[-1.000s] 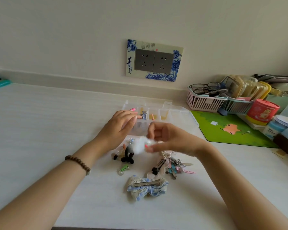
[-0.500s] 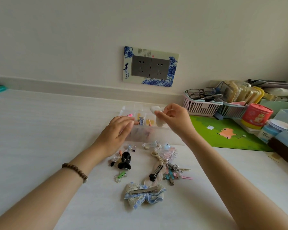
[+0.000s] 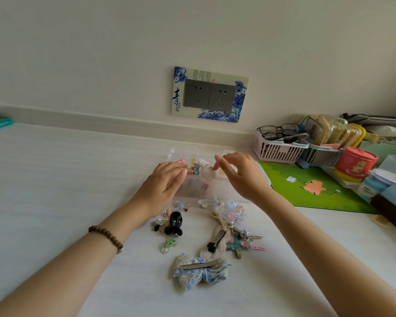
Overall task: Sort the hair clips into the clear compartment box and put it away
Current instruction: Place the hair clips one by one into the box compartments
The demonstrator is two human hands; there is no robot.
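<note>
**Hands over the clip box**

A white desk [image 3: 55, 179] meets a cream wall bearing a blue-flowered socket plate [image 3: 209, 94]. The clear compartment box [image 3: 206, 186] sits mid-desk. The left hand [image 3: 161, 186] rests on it, fingers loose; the right hand [image 3: 242, 177] hovers released above it. Loose hair clips [image 3: 224, 225] lie nearer.

Both forearms bare, no sleeves — a brown wooden bead bracelet [image 3: 106, 235] circles the left wrist.

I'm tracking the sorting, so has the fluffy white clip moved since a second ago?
Yes. The fluffy white clip went from the loose pile, near the black claw clip, away from the person into the clear compartment box; the right hand has let go.
</note>
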